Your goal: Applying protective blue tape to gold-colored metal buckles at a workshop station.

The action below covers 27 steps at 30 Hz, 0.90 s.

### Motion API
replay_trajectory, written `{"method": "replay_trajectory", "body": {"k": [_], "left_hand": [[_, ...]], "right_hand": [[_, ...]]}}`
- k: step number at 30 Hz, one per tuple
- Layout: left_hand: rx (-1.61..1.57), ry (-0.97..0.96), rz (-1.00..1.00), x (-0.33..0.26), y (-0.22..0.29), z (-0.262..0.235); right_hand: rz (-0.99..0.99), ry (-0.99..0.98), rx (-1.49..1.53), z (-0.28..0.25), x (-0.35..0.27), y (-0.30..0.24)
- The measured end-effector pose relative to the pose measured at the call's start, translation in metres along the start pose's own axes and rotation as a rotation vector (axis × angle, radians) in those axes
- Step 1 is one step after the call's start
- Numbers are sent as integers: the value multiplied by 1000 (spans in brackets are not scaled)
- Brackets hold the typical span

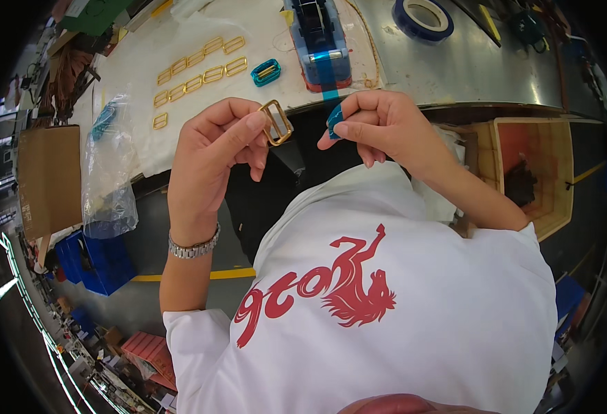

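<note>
Waiting: I count about ten bare gold buckles [196, 72] on the table [455, 76].
Done: one blue-wrapped buckle [266, 72].
Left hand [214, 159]: pinching a gold buckle [276, 123].
Right hand [379, 124]: pinching blue tape [334, 121], just beside it; wrapping looks unstarted.

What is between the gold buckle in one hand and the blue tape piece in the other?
Nothing. In the head view the gold buckle and the blue tape piece are apart, with only dark shadow under the table edge between them.
</note>
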<state>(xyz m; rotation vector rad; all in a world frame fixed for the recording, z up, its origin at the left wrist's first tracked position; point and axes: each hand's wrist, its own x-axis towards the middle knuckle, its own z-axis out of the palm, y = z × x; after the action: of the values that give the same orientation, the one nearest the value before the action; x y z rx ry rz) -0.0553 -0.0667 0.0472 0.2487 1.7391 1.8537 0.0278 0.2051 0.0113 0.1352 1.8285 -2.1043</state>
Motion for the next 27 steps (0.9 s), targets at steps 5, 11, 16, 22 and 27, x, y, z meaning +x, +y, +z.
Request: {"method": "replay_trajectory", "body": {"k": [5, 11, 16, 22, 27], "left_hand": [[12, -120, -120, 12, -4, 38], [45, -128, -170, 24, -8, 47], [80, -111, -195, 29, -14, 53], [77, -95, -204, 34, -17, 55], [73, -57, -217, 35, -23, 61]], "right_hand": [[-20, 50, 69, 4, -4, 19], [-47, 66, 107, 4, -9, 23], [-73, 56, 134, 3, -10, 27], [-74, 50, 150, 4, -13, 25], [-75, 78, 206, 11, -11, 30]]}}
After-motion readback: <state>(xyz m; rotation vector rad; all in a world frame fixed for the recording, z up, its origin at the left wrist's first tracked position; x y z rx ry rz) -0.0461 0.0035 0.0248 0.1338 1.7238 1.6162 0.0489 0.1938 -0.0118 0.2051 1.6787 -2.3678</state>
